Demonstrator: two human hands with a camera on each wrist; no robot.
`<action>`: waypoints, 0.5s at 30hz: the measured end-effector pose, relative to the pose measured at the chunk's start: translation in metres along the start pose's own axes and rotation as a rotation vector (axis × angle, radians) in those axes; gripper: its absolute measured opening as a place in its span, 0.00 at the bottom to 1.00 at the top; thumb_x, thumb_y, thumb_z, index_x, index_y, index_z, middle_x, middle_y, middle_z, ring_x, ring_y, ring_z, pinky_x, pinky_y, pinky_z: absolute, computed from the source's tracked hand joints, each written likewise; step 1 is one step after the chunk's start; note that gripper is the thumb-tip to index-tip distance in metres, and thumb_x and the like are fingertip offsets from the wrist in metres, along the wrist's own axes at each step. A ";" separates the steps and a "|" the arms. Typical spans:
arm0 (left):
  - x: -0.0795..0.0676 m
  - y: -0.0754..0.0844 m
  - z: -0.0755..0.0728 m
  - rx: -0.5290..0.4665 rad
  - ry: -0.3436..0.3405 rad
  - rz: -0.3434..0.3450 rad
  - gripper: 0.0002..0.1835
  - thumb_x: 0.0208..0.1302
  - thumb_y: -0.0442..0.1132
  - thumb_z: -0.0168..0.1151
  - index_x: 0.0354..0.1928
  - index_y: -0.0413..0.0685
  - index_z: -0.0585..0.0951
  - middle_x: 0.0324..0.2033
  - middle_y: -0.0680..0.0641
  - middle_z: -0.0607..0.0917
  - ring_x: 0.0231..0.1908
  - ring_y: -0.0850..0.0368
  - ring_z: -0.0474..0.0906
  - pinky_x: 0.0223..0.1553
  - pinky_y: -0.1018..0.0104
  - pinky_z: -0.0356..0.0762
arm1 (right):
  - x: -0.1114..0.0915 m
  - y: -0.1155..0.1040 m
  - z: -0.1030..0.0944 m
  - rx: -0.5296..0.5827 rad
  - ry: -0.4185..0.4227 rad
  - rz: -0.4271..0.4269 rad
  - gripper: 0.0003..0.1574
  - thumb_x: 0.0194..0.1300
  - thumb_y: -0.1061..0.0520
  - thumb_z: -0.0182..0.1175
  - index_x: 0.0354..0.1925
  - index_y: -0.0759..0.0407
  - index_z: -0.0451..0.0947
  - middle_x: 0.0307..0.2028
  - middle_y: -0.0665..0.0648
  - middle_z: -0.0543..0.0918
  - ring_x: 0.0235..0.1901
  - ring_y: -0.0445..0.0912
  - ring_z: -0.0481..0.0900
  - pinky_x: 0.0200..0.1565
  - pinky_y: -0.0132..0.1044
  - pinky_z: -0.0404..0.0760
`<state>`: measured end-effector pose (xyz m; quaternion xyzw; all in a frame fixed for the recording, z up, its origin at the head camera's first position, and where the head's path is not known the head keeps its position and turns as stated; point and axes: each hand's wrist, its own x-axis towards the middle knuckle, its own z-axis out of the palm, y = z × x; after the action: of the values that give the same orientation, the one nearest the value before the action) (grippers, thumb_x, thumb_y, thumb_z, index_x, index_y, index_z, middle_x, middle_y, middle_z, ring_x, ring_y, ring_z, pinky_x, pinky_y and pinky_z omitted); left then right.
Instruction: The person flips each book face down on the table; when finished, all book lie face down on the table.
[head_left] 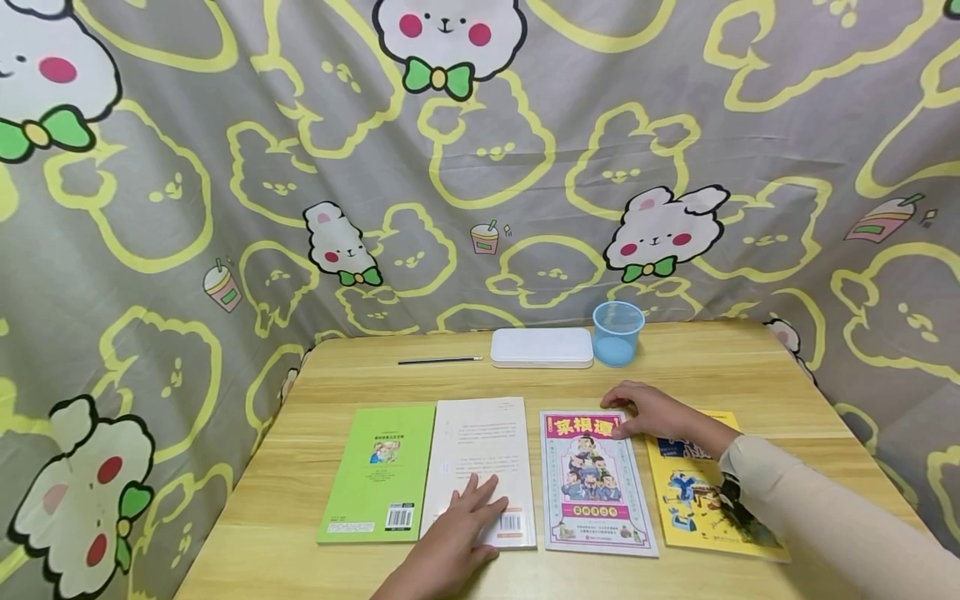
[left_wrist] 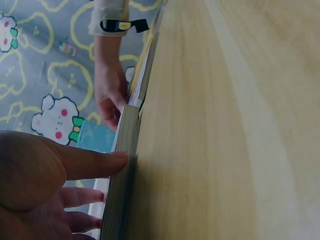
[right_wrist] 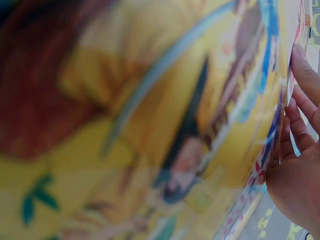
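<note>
Left hand (head_left: 461, 529) spread low, right hand (head_left: 648, 412) farther back over the pale wood-grain tabletop (head_left: 292, 467)

The left hand rests on a thick white paperback (head_left: 480, 442), its fingers released and fanned across the lower cover, the thumb against the near edge of the pages. Close beside that, towards the tabletop's left edge, lies a bright green paperback (head_left: 382, 479).

The right hand touches the far right corner of a pale comic-style book with a pink title band (head_left: 596, 487). Its fingers are loosely bent; whether they pinch the corner, I cannot tell. The beige sleeve (head_left: 825, 500) on that arm passes over a yellow illustrated book (head_left: 693, 492), nearest the tabletop's right edge. Gaps separate the pale book from its neighbours.

Near the tabletop's far edge, left to right, are a thin dark pencil (head_left: 438, 361), a white rounded rectangular case (head_left: 542, 346) and a translucent blue plastic cup (head_left: 618, 333), standing upright.
</note>
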<state>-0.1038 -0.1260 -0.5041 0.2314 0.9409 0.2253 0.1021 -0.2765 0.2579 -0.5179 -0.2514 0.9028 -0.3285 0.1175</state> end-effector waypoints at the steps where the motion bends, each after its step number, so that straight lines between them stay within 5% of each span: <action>1: 0.000 0.000 0.000 0.002 0.000 -0.001 0.34 0.61 0.40 0.73 0.70 0.50 0.77 0.78 0.46 0.63 0.79 0.39 0.52 0.75 0.38 0.54 | 0.000 0.001 0.000 0.009 0.000 -0.001 0.30 0.62 0.47 0.75 0.57 0.58 0.80 0.52 0.54 0.81 0.53 0.51 0.77 0.58 0.52 0.79; 7: 0.000 0.002 0.000 0.036 0.011 -0.004 0.35 0.61 0.47 0.74 0.70 0.51 0.77 0.78 0.46 0.64 0.78 0.39 0.54 0.75 0.38 0.56 | 0.000 0.003 0.000 0.054 0.007 0.009 0.23 0.66 0.51 0.72 0.56 0.57 0.80 0.51 0.54 0.81 0.48 0.48 0.76 0.51 0.44 0.78; 15: 0.003 0.010 -0.001 0.083 0.073 -0.011 0.32 0.60 0.54 0.73 0.64 0.48 0.82 0.74 0.43 0.70 0.76 0.38 0.60 0.74 0.38 0.59 | 0.001 0.005 0.001 0.081 0.007 0.017 0.22 0.67 0.53 0.71 0.56 0.57 0.80 0.52 0.55 0.81 0.52 0.50 0.77 0.56 0.50 0.78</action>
<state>-0.1028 -0.1171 -0.4993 0.2218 0.9538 0.1936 0.0594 -0.2792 0.2603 -0.5223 -0.2378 0.8913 -0.3646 0.1272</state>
